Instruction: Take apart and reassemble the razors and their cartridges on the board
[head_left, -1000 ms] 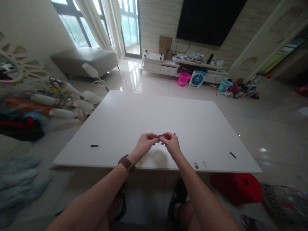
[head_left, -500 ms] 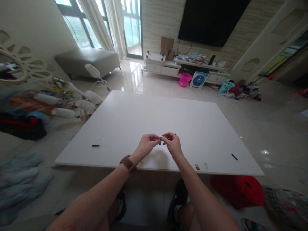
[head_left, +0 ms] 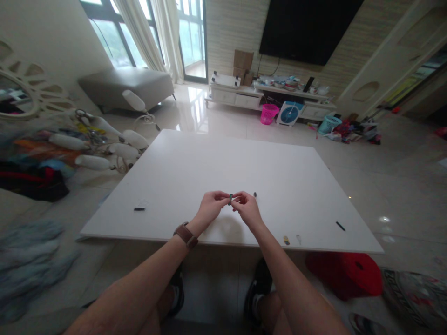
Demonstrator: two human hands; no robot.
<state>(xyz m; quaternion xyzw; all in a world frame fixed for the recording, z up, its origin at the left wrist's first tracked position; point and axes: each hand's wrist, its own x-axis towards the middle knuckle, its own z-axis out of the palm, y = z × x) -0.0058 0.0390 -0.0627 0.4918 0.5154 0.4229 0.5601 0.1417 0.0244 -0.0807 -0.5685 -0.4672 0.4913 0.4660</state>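
– Change?
– Pinching dark strip (head_left: 230, 200) over worktop (head_left: 226, 163) with fingers of left hand (head_left: 210, 205) and right hand (head_left: 249, 209), slightly left of before.
– Around?
– Past right hand, less covered: black piece (head_left: 254, 194).

Small dark piece (head_left: 230, 200), seemingly aloft

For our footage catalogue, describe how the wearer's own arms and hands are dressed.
The left hand and right hand wear no gloves. No sleeve shows on the left arm or right arm. A wide brown strap circles the left wrist; the right wrist is bare.
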